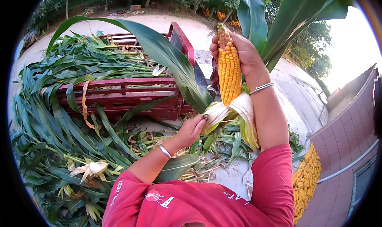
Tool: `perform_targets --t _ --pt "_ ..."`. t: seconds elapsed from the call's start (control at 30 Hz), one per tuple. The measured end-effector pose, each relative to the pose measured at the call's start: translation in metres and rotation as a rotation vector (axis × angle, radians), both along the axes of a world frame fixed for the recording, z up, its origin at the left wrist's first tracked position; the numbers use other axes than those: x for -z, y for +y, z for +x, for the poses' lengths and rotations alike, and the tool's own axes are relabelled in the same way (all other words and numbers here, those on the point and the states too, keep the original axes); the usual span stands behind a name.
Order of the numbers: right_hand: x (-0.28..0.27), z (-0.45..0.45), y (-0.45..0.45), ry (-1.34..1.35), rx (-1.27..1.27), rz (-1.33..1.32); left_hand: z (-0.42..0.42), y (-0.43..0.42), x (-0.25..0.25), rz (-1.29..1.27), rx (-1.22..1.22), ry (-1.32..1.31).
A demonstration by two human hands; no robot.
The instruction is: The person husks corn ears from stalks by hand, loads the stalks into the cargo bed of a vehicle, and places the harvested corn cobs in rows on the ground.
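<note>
A yellow corn cob [229, 74] is held up, its kernels bare and its bare tip pointing upward. My right hand [247, 56] is wrapped round its upper part. Pale husk leaves [242, 107] are peeled back and hang round the lower end of the cob. My left hand [190, 130] pinches the husk at its left side, below the cob. A small dark object shows at the left thumb tip; I cannot make out what it is. A long green leaf [165, 58] arches leftward from the husk area.
A red cart [131, 92] loaded with green corn stalks [99, 64] stands at the left. More stalks [51, 139] lie heaped on the ground, with a husked-open ear [93, 168] among them. Yellow cobs [306, 183] are piled against the tiled wall [342, 159] at right.
</note>
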State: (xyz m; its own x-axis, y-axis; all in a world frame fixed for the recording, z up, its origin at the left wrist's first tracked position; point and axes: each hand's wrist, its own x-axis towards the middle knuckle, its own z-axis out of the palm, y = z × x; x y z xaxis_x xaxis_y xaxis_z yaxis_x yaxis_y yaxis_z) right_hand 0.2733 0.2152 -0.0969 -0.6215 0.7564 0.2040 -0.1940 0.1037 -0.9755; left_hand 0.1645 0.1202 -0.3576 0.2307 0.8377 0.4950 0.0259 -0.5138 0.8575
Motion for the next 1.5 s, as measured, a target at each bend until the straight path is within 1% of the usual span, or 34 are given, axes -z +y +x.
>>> perform_targets --t 0.03,0.1,0.13,0.17,0.23,0.27,0.3,0.37,0.4,0.43,0.5,0.53,0.6,0.63,0.7,0.77,0.8,0.83,0.87,0.9,0.93,0.97,1.03,1.1,1.17,1.2,1.27,1.3,1.37,1.4,1.43,1.47,1.5 --pt "0.0 0.001 -0.001 0.004 -0.007 0.01 -0.003 0.001 0.0 0.01 -0.007 0.004" --pt "-0.002 0.004 -0.002 -0.065 0.154 0.063 -0.008 0.004 -0.004 -0.035 0.003 -0.079" --pt "-0.001 0.004 -0.001 -0.026 0.196 0.036 -0.011 0.004 -0.008 -0.096 0.024 -0.126" --pt "0.003 0.005 0.002 -0.021 0.19 0.041 -0.015 0.003 -0.016 -0.09 0.018 -0.122" --pt "0.009 0.011 0.006 0.189 0.234 -0.093 -0.023 0.002 -0.038 -0.252 0.093 -0.272" --pt "0.007 0.012 0.001 0.206 0.215 -0.099 -0.027 -0.004 -0.053 -0.284 0.127 -0.314" --pt "0.008 0.014 0.003 0.214 0.212 -0.092 -0.031 -0.005 -0.061 -0.276 0.125 -0.306" --pt "0.011 0.014 0.007 0.37 0.3 -0.11 -0.038 -0.004 -0.078 -0.265 0.114 -0.219" --pt "0.013 0.013 0.003 0.437 0.289 -0.122 -0.037 -0.004 -0.089 -0.176 -0.008 -0.167" --pt "0.013 0.011 -0.002 0.443 0.286 -0.119 -0.041 -0.001 -0.098 -0.165 -0.02 -0.138" --pt "0.009 0.006 -0.01 0.512 0.44 -0.129 -0.038 0.016 -0.119 0.075 -0.106 -0.222" --pt "0.015 0.012 -0.002 0.554 0.424 -0.048 -0.037 0.021 -0.134 0.078 -0.109 -0.219" --pt "0.02 0.016 0.005 0.553 0.409 -0.041 -0.032 0.025 -0.17 0.207 -0.123 -0.282" --pt "0.02 0.017 0.008 0.548 0.396 -0.034 -0.029 0.032 -0.179 0.209 -0.124 -0.282" --pt "0.019 0.017 0.003 0.542 0.372 -0.001 -0.024 0.044 -0.196 0.076 0.121 -0.48" --pt "0.02 0.014 0.001 0.557 0.415 0.044 -0.012 0.053 -0.199 0.078 0.125 -0.511" --pt "0.016 0.013 -0.017 0.453 0.511 0.118 -0.006 0.067 -0.195 0.004 0.316 -0.627" --pt "0.021 0.013 -0.007 0.526 0.52 0.114 -0.007 0.074 -0.194 -0.062 0.492 -0.743" --pt "0.021 0.007 -0.014 0.544 0.558 0.127 -0.003 0.071 -0.193 -0.071 0.528 -0.826" --pt "0.021 0.005 -0.02 0.548 0.513 0.133 0.001 0.068 -0.19 -0.072 0.564 -0.906" --pt "0.019 0.002 -0.027 0.564 0.534 0.177 0.003 0.065 -0.19 -0.041 0.644 -0.972" --pt "0.019 0.003 -0.024 0.584 0.502 0.17 0.005 0.06 -0.188 -0.016 0.733 -1.039" --pt "0.018 0.006 -0.031 0.606 0.373 0.165 0.007 0.051 -0.187 -0.047 0.669 -1.1" --pt "0.016 0.005 -0.034 0.634 0.394 0.12 0.009 0.053 -0.181 -0.157 0.714 -1.285" --pt "0.017 0.006 -0.036 0.605 0.354 0.126 0.008 0.055 -0.18 -0.124 0.7 -1.212" --pt "0.016 0.006 -0.038 0.605 0.345 0.116 0.007 0.054 -0.183 -0.123 0.693 -1.213" --pt "0.016 0.006 -0.04 0.599 0.34 0.097 0.012 0.051 -0.188 -0.121 0.595 -1.256" --pt "0.016 0.005 -0.039 0.588 0.354 0.113 0.014 0.07 -0.176 -0.127 0.591 -1.263" --pt "0.017 0.005 -0.035 0.573 0.371 0.123 0.016 0.119 -0.144 0.181 1.069 -1.295" --pt "0.017 0.008 -0.032 0.577 0.384 0.143 0.008 0.066 -0.175 -0.298 0.434 -1.347" --pt "0.017 0.009 -0.029 0.584 0.399 0.165 0.0 0.063 -0.167 -0.304 0.432 -1.348" --pt "0.017 0.014 -0.027 0.577 0.379 0.114 -0.003 0.066 -0.156 -0.185 0.212 -0.974" --pt "0.015 0.011 -0.029 0.623 0.394 0.132 0.0 0.067 -0.138 -0.07 0.028 -0.534"
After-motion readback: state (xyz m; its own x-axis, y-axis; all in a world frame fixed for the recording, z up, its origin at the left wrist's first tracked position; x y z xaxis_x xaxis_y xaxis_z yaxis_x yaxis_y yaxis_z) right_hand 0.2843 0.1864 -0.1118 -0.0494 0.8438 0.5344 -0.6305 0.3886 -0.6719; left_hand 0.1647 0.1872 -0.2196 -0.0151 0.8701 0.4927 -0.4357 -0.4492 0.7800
